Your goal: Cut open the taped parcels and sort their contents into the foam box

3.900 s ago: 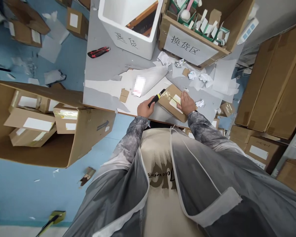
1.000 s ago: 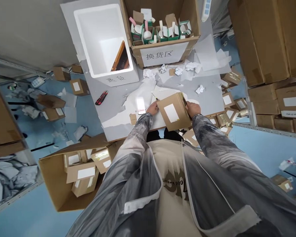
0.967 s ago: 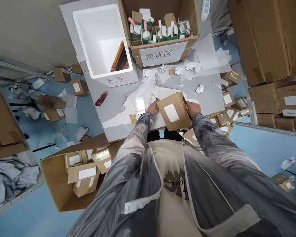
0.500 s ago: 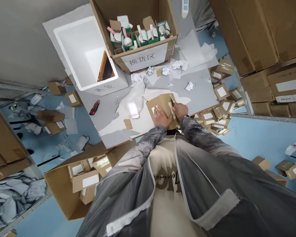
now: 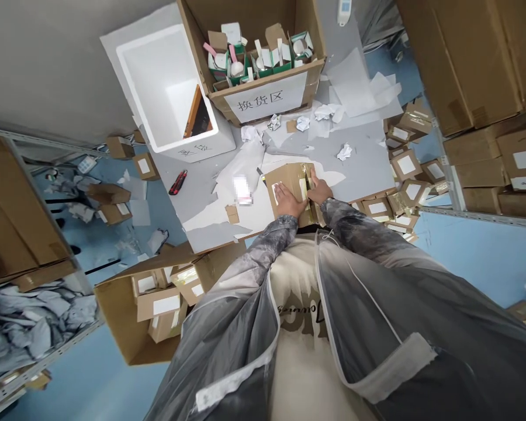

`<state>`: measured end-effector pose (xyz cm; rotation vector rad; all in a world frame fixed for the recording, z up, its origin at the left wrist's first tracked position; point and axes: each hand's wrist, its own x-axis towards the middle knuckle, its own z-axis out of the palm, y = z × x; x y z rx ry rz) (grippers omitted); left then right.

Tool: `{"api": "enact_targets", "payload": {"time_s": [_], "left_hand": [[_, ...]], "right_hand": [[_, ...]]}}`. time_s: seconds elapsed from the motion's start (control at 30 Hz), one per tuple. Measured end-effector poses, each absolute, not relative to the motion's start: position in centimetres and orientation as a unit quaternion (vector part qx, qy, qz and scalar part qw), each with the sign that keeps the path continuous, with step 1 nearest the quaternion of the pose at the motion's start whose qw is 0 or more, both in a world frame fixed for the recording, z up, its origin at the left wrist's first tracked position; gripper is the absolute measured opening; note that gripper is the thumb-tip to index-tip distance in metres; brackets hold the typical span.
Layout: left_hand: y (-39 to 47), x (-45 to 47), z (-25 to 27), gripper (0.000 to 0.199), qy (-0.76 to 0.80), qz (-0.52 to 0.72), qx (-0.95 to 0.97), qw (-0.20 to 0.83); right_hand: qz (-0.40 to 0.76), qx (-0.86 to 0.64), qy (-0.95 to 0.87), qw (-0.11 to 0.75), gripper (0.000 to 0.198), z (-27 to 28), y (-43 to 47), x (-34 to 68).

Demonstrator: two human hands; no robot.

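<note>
Box under L hand, prob. taped

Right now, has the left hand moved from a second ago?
Yes, the left hand moved right, farther from the red-and-black utility knife, onto the cardboard box.

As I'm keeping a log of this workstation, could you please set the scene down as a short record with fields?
Left hand: palm down on the cardboard box, fingers spread [left hand: see point]
Right hand: touching the box's taped right side
Cardboard box: on the table, near its front edge
Red-and-black knife: on the table, left of the box
Foam bin: at the back left
Large carton: beside the bin, holding small green-and-white boxes
</note>
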<state>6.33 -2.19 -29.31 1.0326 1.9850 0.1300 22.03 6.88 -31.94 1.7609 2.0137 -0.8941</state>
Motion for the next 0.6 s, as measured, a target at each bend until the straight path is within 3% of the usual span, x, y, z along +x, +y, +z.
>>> {"api": "enact_targets", "payload": {"time_s": [0.1, 0.2, 0.43, 0.53, 0.6], "left_hand": [[-2.4, 6.4, -29.2, 0.138, 0.803, 0.115, 0.431, 0.396], [-2.9, 7.3, -29.4, 0.127, 0.798, 0.137, 0.461, 0.364], [-2.7, 7.5, -32.4, 0.123, 0.777, 0.150, 0.455, 0.407], [-2.9, 5.5, -34.1, 0.130, 0.744, 0.188, 0.465, 0.441], [-3.5, 3.2, -35.1, 0.118, 0.709, 0.223, 0.461, 0.484]], "right_hand": [[-0.268, 0.643, 0.700, 0.155, 0.104, -30.7, 6.4, 21.3], [-0.245, 0.645, 0.709, 0.143, 0.107, -29.6, 6.0, 20.5], [-0.249, 0.617, 0.718, 0.205, 0.104, -29.6, 6.0, 18.9], [-0.265, 0.605, 0.732, 0.165, 0.098, -30.1, 6.7, 20.2], [-0.281, 0.600, 0.737, 0.136, 0.093, -30.3, 7.5, 22.1]]}}
